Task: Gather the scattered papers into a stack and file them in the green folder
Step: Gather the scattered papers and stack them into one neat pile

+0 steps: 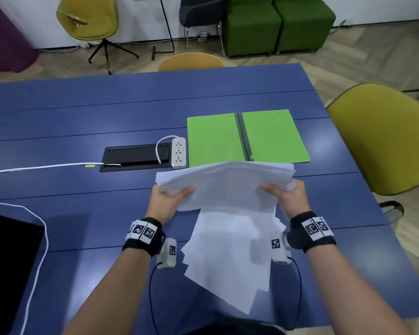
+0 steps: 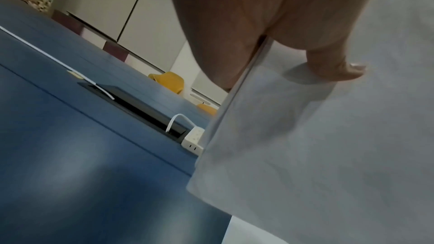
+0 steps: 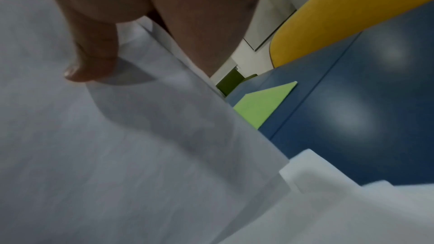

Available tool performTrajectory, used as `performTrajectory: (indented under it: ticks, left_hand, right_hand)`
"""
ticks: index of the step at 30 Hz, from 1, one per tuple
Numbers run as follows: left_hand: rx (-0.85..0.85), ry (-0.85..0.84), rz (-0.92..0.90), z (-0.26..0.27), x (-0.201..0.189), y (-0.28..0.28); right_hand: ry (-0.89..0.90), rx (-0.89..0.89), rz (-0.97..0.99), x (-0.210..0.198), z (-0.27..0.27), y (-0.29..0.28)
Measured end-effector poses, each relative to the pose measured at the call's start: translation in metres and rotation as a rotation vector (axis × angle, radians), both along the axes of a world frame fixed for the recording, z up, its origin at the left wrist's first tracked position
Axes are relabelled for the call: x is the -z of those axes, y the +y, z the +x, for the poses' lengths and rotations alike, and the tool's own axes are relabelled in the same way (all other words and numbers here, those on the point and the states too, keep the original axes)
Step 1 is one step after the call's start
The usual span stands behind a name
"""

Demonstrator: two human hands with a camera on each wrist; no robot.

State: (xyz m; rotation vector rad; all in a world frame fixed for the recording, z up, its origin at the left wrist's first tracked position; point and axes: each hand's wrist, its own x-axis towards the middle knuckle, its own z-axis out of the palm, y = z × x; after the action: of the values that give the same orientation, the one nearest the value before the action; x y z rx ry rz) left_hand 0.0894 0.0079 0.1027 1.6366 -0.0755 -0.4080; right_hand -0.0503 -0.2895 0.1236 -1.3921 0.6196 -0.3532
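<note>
Your left hand [image 1: 166,201] and right hand [image 1: 291,198] grip paper stack [image 1: 225,183] side edges above bench [image 1: 82,122]; open green folder [image 1: 271,136] just beyond.

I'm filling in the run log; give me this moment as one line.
left hand: grips papers | right hand: grips papers | folder: open on table, no papers in it

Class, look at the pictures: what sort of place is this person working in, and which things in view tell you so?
Probably an office meeting room or shared workspace: a long blue table with a built-in cable hatch and power strip, office chairs around it, and green lounge seats by the wall.
</note>
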Motion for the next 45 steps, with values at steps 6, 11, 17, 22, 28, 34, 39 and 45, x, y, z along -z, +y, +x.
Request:
performTrajectory:
  ticks: [6, 11, 17, 22, 28, 34, 39, 45]
  left_hand:
    - [0.036, 0.088, 0.066, -0.022, 0.023, 0.000]
    - [0.026, 0.050, 0.087, -0.023, 0.020, -0.006]
    - [-0.008, -0.070, 0.041, -0.012, -0.002, -0.005]
    - [0.046, -0.026, 0.086, -0.025, 0.020, 0.002]
    - [0.003, -0.111, 0.075, -0.027, 0.011, 0.005]
    - [-0.013, -0.025, 0.080, -0.031, 0.023, 0.014]
    - [-0.044, -0.030, 0.117, -0.030, 0.023, 0.010]
    - [-0.002, -0.063, 0.069, -0.020, -0.001, 0.007]
  right_hand:
    - [0.151, -0.039, 0.024, 0.027, -0.019, 0.005]
    - [0.146, -0.002, 0.039, 0.030, -0.017, 0.007]
    - [0.015, 0.005, -0.021, 0.018, -0.008, 0.000]
    - [0.127, -0.060, -0.066, 0.039, -0.012, 0.007]
    - [0.069, -0.048, -0.069, 0.029, -0.011, 0.010]
    - [0.142, -0.132, -0.157, 0.038, -0.012, 0.011]
    - [0.171, -0.145, -0.192, 0.035, -0.010, 0.011]
    - [0.126, -0.051, -0.142, 0.025, -0.007, 0.008]
